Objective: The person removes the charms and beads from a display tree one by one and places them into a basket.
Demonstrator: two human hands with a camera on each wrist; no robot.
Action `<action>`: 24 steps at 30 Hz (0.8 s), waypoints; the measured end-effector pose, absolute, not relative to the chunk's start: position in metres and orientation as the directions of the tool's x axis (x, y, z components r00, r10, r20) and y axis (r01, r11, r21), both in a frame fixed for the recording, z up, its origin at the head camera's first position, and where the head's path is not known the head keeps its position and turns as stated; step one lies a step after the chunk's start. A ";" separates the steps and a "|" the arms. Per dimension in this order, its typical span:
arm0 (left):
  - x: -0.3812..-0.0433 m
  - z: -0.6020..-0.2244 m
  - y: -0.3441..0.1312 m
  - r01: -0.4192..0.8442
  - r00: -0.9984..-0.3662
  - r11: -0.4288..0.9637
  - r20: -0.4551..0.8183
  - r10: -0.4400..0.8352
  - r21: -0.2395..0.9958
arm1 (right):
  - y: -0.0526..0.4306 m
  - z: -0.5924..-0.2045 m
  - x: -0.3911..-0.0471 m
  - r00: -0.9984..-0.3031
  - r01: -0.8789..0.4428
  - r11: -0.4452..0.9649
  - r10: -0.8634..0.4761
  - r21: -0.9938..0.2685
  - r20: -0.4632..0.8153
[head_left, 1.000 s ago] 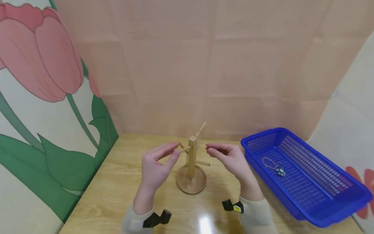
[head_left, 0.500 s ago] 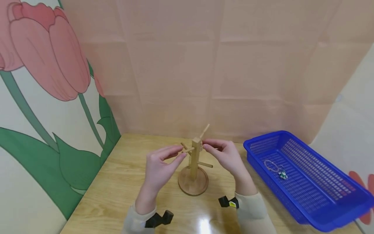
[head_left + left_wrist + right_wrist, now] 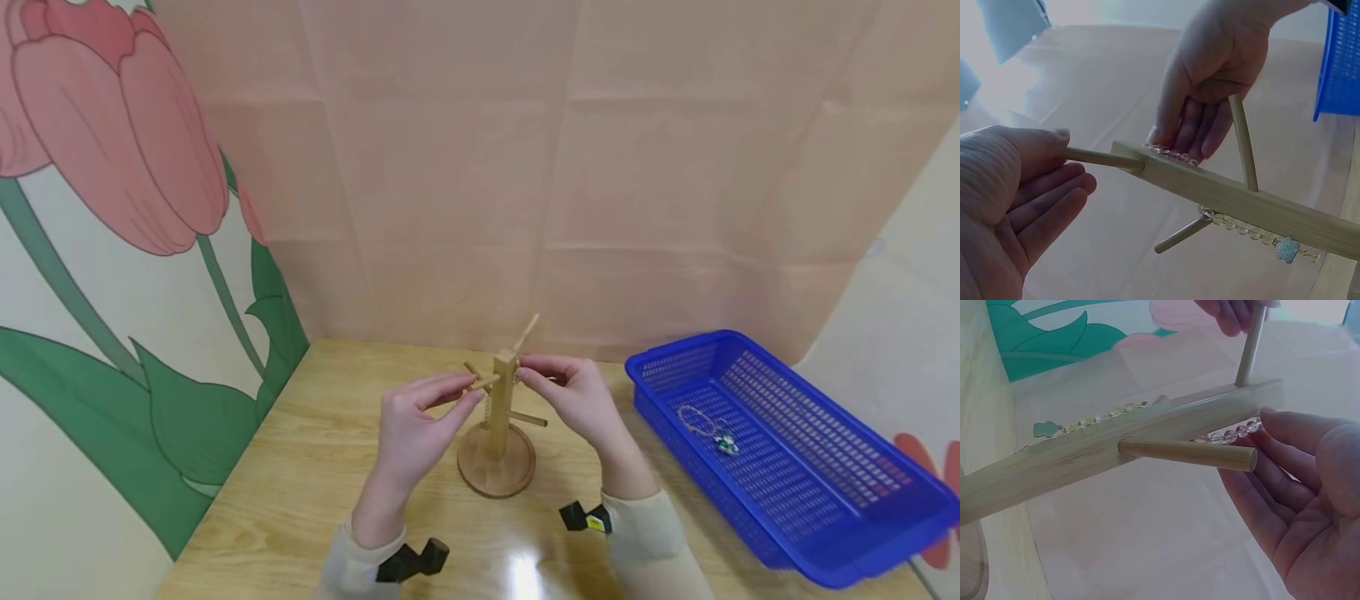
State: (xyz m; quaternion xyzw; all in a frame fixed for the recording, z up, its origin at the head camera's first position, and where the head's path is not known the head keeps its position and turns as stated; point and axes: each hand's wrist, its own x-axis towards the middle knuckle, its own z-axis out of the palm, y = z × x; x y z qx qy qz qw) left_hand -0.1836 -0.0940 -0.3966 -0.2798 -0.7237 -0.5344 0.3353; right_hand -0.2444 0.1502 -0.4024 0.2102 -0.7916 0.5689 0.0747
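A wooden jewelry stand [image 3: 499,417] with several pegs rises from a round base [image 3: 480,478]. My left hand [image 3: 420,425] pinches the end of the upper peg [image 3: 1100,157] that points toward me. On the stand's right side, my right hand [image 3: 573,400] holds a clear pinkish bead bracelet [image 3: 1235,434] by thumb and fingers, close against the post near its top. Part of that bracelet is hidden behind the post in the right wrist view. A yellowish bead bracelet [image 3: 1241,229] with a pale blue-green charm [image 3: 1287,249] hangs from another peg on the far side.
To the right stands a blue plastic basket [image 3: 757,546], holding one bracelet with a green and white charm [image 3: 726,443]. The wooden table [image 3: 300,500] ends at a pinkish cloth backdrop [image 3: 450,208]. Tulip-printed panel [image 3: 120,150] at left.
My right hand has moved left, from a little way off the stand to right at the post, bringing the bead bracelet with it. The left hand keeps its pinch on the peg.
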 end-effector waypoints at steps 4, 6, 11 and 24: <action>-0.186 -0.399 -0.094 0.770 -0.612 0.256 0.790 0.037 0.584 | 0.149 -0.404 -0.246 -0.900 -0.420 0.265 -0.248 -0.868 0.359; -0.188 -0.399 -0.094 0.773 -0.608 0.248 0.793 0.031 0.583 | 0.149 -0.405 -0.246 -0.900 -0.420 0.266 -0.247 -0.868 0.360; -0.189 -0.401 -0.095 0.774 -0.609 0.236 0.793 0.021 0.588 | 0.146 -0.408 -0.247 -0.898 -0.425 0.265 -0.245 -0.866 0.366; -0.192 -0.404 -0.096 0.762 -0.621 0.240 0.784 0.006 0.602 | 0.143 -0.409 -0.247 -0.905 -0.417 0.287 -0.221 -0.862 0.364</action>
